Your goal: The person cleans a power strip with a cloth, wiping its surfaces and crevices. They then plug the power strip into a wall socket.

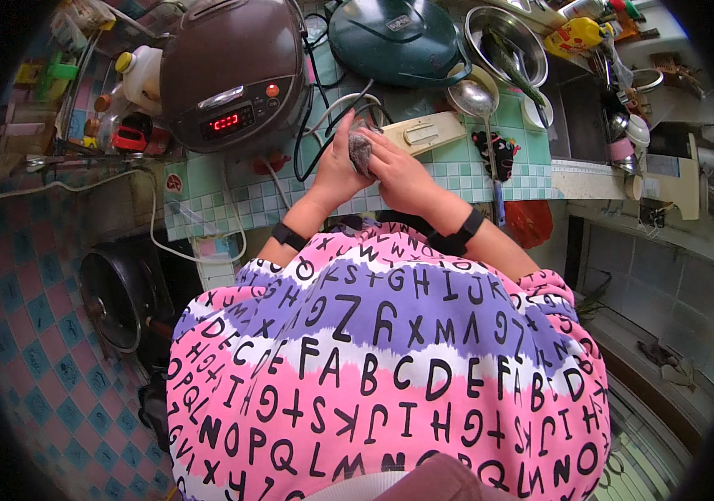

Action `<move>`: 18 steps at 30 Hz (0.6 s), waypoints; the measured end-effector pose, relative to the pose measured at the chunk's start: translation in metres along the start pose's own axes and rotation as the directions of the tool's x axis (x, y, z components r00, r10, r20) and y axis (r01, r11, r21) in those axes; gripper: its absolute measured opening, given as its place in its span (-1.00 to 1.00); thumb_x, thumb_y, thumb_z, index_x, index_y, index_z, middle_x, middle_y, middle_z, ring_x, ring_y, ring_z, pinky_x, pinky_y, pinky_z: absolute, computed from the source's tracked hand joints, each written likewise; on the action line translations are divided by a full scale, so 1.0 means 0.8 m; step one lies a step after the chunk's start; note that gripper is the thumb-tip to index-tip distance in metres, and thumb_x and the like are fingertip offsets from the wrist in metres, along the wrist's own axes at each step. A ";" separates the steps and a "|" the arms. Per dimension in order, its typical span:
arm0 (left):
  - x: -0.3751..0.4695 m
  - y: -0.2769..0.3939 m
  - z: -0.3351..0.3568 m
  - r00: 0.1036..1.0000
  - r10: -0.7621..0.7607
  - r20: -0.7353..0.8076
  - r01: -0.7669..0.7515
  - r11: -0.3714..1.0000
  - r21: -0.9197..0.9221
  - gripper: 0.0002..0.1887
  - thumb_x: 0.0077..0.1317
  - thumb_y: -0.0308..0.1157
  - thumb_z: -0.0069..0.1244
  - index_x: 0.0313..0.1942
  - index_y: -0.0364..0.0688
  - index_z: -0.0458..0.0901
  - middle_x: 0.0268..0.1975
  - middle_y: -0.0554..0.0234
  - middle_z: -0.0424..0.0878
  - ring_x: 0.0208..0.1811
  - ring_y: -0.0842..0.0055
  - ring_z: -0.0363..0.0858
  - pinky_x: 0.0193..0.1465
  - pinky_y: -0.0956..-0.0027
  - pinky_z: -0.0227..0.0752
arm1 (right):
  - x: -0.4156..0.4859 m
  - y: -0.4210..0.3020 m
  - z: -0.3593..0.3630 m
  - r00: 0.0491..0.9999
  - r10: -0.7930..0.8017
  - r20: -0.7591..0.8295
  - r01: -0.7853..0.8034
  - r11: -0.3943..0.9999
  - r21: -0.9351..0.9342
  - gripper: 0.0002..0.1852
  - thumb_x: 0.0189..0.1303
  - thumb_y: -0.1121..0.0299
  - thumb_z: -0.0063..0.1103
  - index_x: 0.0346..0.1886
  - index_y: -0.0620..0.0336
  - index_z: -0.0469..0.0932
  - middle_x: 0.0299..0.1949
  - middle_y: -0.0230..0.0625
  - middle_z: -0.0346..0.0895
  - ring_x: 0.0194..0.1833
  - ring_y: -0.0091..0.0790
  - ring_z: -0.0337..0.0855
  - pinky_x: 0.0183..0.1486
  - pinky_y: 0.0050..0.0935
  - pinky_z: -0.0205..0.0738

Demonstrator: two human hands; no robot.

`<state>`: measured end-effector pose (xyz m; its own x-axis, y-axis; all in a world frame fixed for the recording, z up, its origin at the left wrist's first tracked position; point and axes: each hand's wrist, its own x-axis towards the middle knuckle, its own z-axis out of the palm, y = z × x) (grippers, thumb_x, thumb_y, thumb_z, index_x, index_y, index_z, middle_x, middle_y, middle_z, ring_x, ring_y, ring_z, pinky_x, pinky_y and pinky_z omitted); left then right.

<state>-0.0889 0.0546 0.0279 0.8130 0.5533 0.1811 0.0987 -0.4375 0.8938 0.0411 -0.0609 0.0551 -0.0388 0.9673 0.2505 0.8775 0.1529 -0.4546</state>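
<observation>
My left hand [336, 172] and my right hand [404, 169] press together around a wadded grey-brown cloth [360, 150], its folds showing between the palms and fingers. Both are raised over the front of the tiled counter [363, 197]. Just right of my fingers lies a cream-coloured plastic device, perhaps a power strip [425, 133]. Black and white cords run behind my hands. Farther right, a metal ladle [474, 98] rests with its bowl on a cup and its handle across a black patterned cloth [496, 153].
A brown rice cooker [231, 69] with a lit display stands at back left. Beside it is a dark green lidded electric pan [397, 41]. A steel bowl [541, 56] holds cucumbers, near a sink [576, 116] at right. A lidded pot [112, 297] sits low at left; a white cord hangs off the counter.
</observation>
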 end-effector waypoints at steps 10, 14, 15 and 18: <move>0.001 0.009 0.001 0.999 0.051 -0.003 -0.051 0.999 0.017 0.28 -0.16 -0.29 0.52 0.50 -0.09 -0.07 0.14 -0.06 0.59 0.13 0.06 0.62 0.21 0.17 0.48 | -0.001 0.026 -0.014 0.999 -0.023 -0.030 0.023 1.000 0.011 -0.51 -0.06 0.60 0.25 0.05 0.33 0.46 0.27 -0.01 0.45 0.35 0.07 0.39 0.37 -0.13 0.35; 0.000 0.010 0.001 0.999 0.028 0.038 -0.028 1.000 -0.007 0.30 -0.16 -0.26 0.53 0.51 -0.09 -0.08 0.10 -0.08 0.61 0.08 0.07 0.64 0.18 0.17 0.50 | -0.007 0.026 -0.019 0.998 -0.060 -0.021 0.060 0.998 0.002 -0.41 -0.11 0.53 0.38 0.11 0.28 0.48 0.28 -0.04 0.46 0.32 0.02 0.44 0.34 -0.17 0.39; -0.001 0.010 0.002 0.999 0.033 0.035 -0.033 0.999 -0.018 0.29 -0.16 -0.26 0.53 0.51 -0.08 -0.07 0.09 -0.06 0.61 0.08 0.10 0.65 0.17 0.18 0.51 | -0.011 0.027 -0.024 1.000 0.008 -0.030 -0.007 1.000 0.028 -0.40 -0.15 0.50 0.42 0.10 0.28 0.49 0.26 -0.05 0.48 0.31 0.03 0.46 0.33 -0.16 0.41; -0.001 0.008 0.006 0.997 0.061 0.040 -0.060 0.998 -0.012 0.26 -0.15 -0.26 0.54 0.50 -0.08 -0.03 0.05 0.00 0.63 0.08 0.15 0.66 0.17 0.21 0.53 | -0.016 0.034 -0.037 0.980 0.186 -0.066 -0.181 0.980 0.080 -0.39 -0.29 0.41 0.54 -0.03 0.28 0.53 0.15 -0.06 0.57 0.22 0.06 0.53 0.28 -0.15 0.46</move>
<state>-0.0862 0.0482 0.0320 0.8401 0.4966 0.2183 0.0423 -0.4612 0.8863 0.0794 -0.0754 0.0650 0.1565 0.9635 0.2172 0.8292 -0.0087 -0.5589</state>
